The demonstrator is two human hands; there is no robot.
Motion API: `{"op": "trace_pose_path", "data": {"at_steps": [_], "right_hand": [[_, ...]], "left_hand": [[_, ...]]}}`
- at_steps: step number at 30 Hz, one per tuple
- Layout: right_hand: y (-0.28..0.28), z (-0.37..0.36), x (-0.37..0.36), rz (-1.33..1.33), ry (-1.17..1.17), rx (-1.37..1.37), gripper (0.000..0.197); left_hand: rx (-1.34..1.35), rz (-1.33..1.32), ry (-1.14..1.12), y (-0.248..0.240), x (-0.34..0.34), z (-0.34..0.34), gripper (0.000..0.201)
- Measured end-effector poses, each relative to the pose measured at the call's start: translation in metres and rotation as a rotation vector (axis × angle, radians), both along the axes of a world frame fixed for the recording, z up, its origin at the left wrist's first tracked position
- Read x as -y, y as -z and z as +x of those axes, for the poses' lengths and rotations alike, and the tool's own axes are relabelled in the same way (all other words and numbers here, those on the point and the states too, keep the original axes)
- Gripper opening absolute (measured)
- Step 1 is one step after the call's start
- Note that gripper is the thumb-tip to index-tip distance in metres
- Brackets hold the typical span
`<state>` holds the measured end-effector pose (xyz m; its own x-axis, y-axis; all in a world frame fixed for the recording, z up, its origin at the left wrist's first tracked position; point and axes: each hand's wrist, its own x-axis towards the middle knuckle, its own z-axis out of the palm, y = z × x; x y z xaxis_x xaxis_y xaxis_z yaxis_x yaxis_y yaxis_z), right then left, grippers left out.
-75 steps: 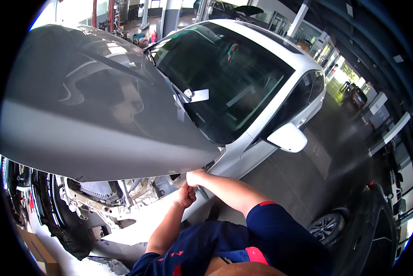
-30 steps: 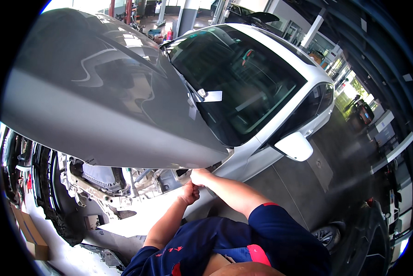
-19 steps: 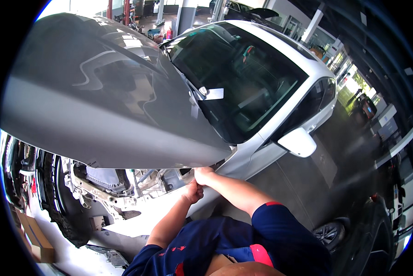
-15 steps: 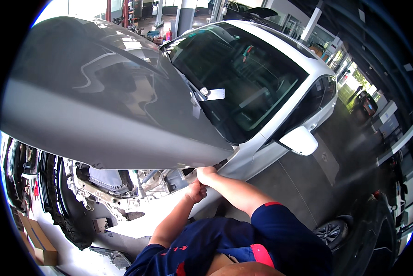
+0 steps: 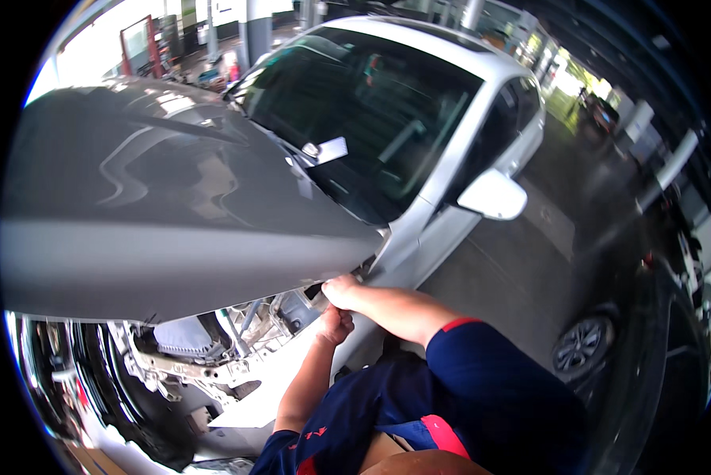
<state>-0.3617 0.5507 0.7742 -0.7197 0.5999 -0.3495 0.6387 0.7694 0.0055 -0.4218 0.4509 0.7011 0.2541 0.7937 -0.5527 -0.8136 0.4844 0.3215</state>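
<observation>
A grey hood [image 5: 173,237] is raised over the engine bay of a white car. My right hand [image 5: 341,291] is at the hood's lower edge, by the rear of the white fender [image 5: 292,368]. Its fingers are curled, and what they hold, if anything, is hidden. My left hand [image 5: 335,324] is closed just below it, against the inner top edge of the fender. No object shows clearly in either hand. Beyond the hands are the windshield [image 5: 363,111] and the white side mirror [image 5: 494,195].
The exposed front frame [image 5: 173,366] and engine parts lie under the hood. Removed dark bumper parts [image 5: 145,419] stand at the lower left. To the right, a dark car with a spoked wheel [image 5: 583,343] is parked close by. A white paper [image 5: 331,150] rests at the windshield's base.
The whole view has shifted, so the car's cabin appears farther left and higher. Both hands stay close together at the fender's edge, with little visible change in their grip.
</observation>
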Motion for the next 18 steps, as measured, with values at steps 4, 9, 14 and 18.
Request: {"op": "trace_pose_path", "data": {"at_steps": [4, 9, 14, 18], "right_hand": [[-0.027, -0.002, 0.01, -0.045, 0.109, -0.009, 0.027], [-0.004, 0.004, 0.002, -0.054, 0.306, -0.003, 0.03], [-0.016, -0.002, 0.017, -0.027, 0.253, -0.048, 0.032], [-0.01, 0.001, 0.016, 0.038, 0.08, -0.079, 0.032]], "left_hand": [[0.018, 0.028, 0.005, 0.001, 0.003, -0.004, 0.036], [0.026, 0.016, 0.008, -0.001, -0.002, 0.003, 0.029], [0.055, -0.018, -0.014, 0.0, 0.002, -0.004, 0.023], [-0.014, 0.021, -0.054, 0.0, 0.008, 0.001, 0.024]]}}
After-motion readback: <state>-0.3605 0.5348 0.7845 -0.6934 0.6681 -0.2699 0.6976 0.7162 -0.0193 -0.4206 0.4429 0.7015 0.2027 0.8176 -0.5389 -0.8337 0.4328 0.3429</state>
